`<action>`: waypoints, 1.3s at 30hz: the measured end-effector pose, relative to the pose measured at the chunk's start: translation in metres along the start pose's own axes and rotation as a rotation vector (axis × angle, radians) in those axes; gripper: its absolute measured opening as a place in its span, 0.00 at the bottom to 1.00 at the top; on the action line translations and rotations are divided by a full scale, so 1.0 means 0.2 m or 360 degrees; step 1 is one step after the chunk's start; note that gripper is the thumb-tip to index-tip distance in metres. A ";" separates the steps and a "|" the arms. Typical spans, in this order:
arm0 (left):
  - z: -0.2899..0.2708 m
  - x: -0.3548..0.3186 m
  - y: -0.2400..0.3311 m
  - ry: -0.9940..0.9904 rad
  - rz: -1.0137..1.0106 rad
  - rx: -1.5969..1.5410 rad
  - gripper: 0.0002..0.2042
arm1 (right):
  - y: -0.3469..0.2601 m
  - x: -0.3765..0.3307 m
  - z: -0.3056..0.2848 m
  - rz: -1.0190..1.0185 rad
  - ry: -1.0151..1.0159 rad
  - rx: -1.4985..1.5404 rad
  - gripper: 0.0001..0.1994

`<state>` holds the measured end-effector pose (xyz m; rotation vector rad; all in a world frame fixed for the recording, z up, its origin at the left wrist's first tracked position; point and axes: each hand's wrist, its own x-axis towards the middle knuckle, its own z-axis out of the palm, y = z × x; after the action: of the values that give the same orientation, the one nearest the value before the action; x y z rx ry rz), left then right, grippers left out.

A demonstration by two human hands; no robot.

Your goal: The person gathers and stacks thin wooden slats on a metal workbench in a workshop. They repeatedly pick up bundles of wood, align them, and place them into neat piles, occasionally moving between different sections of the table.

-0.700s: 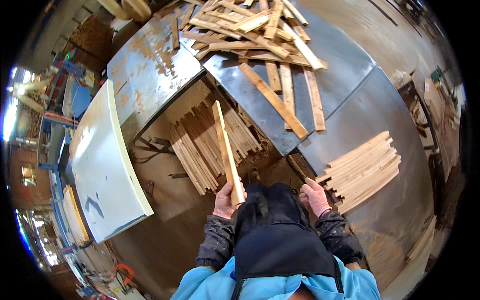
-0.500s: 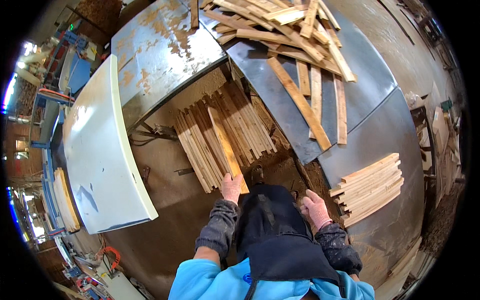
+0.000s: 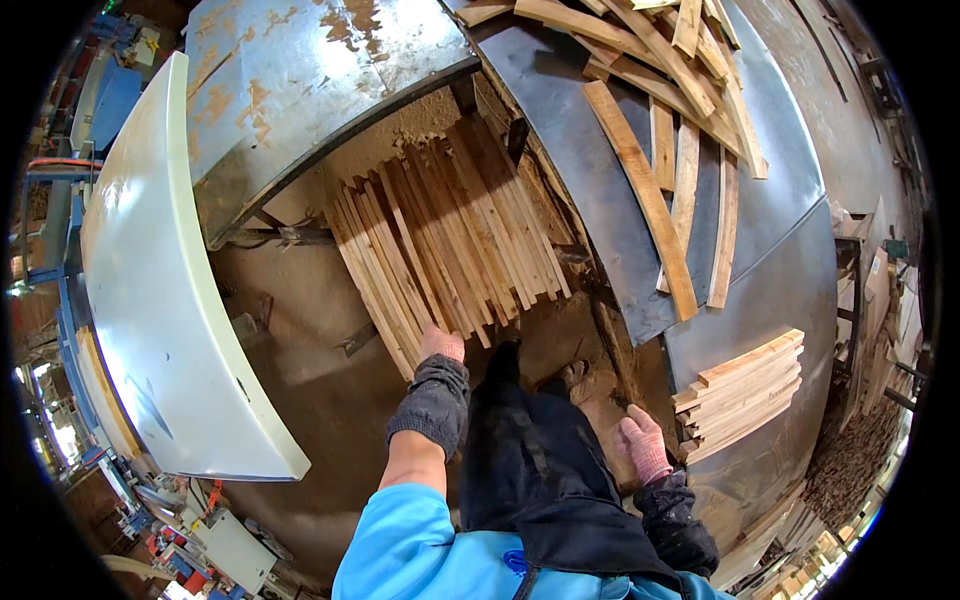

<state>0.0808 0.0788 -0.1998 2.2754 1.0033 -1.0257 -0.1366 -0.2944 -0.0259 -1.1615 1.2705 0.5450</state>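
My left hand point(image 3: 442, 344), in a pale pink glove, is closed around the near end of a wooden strip point(image 3: 406, 245). That strip lies among a low, wide row of similar wooden strips point(image 3: 490, 225) in front of me, between the metal tables. Loosely curled and holding nothing that I can see, my gloved right hand point(image 3: 645, 442) hovers at the right, its fingertips slightly apart. Just beside it, a neat stack of short wooden strips point(image 3: 742, 390) rests on the metal table point(image 3: 730, 300).
A loose heap of wooden strips point(image 3: 690, 60) covers the far part of the right table. Another metal-topped table point(image 3: 300, 90) stands at the far left. Nearer on the left is a curved white panel point(image 3: 180, 300). Machinery point(image 3: 225, 550) stands at the lower left.
My left hand has moved slightly left and forward, lowering the raised strip into the row. The right hand has shifted down a little. My view has moved, shifting the surroundings.
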 end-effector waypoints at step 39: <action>0.13 -0.56 0.74 -0.1058 0.1407 -0.0014 0.16 | 0.07 -0.13 -0.33 -0.0018 0.0240 0.0317 0.26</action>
<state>0.1305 -0.0805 -0.1145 1.8073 -0.2600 -1.1814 -0.1850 -0.3410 0.0012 -1.0570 1.4122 0.3184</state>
